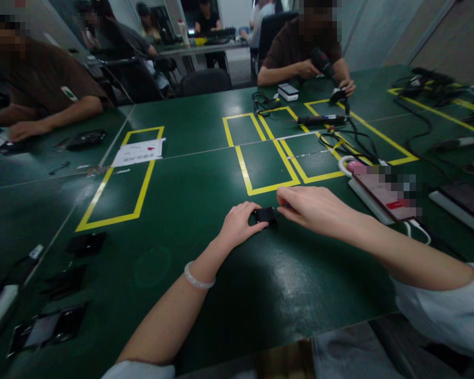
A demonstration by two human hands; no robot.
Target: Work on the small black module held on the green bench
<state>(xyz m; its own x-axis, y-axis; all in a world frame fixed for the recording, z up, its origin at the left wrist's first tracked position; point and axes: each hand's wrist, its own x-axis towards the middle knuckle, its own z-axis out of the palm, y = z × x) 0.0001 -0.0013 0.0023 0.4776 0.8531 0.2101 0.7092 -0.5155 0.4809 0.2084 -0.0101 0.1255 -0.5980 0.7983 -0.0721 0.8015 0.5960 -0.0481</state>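
Resting on the green table (189,179), the small black part (265,215) sits between both hands — left hand (240,225) closed round it, right hand (313,209) fingertips touching.

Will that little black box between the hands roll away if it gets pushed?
Probably not. The little black box looks flat-sided and blocky, so it should slide on the smooth green table rather than roll. It seems stiff and light: the left hand and right hand hold it with fingertips.

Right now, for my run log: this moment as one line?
left hand: grips black part | right hand: fingers touch part | on green table
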